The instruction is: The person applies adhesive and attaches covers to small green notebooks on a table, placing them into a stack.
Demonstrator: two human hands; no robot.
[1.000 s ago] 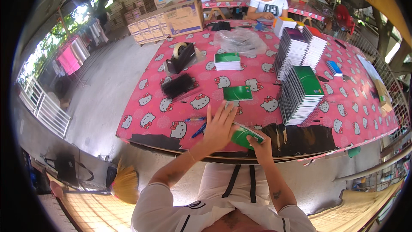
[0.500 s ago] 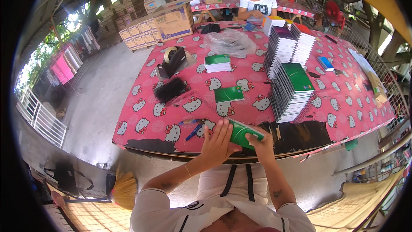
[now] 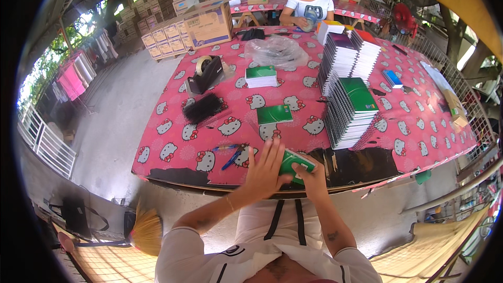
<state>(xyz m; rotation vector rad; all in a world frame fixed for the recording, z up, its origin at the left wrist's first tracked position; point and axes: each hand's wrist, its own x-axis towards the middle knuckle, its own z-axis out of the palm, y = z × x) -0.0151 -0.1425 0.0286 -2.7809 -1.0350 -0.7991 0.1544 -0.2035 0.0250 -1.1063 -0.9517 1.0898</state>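
A small green notebook (image 3: 291, 160) is tilted up at the near edge of the table. My right hand (image 3: 313, 181) grips its right end, thumb across the cover. Against its left edge lies my left hand (image 3: 266, 170), open, with the fingers stretched out; whether a wire coil runs under them is hidden. Another green notebook (image 3: 274, 115) lies flat just beyond my hands. To the right rises a tall stack of spiral-bound green notebooks (image 3: 356, 97). Blue pens (image 3: 233, 157) lie to the left of my left hand, near a bundle of black wire coils (image 3: 203, 108).
A tape dispenser (image 3: 205, 75), a green-topped pad stack (image 3: 261, 77) and clear plastic (image 3: 276, 51) are farther back. Purple-covered notebooks (image 3: 343, 42) stand behind the green stack, and a blue pad (image 3: 392, 79) lies at right. A person (image 3: 309, 8) works across the table beside a large carton (image 3: 208, 24).
My view has shifted slightly, moving the table a little left in the picture. Both hands stay at the notebook. The person across now has a grey-blue object in hand.
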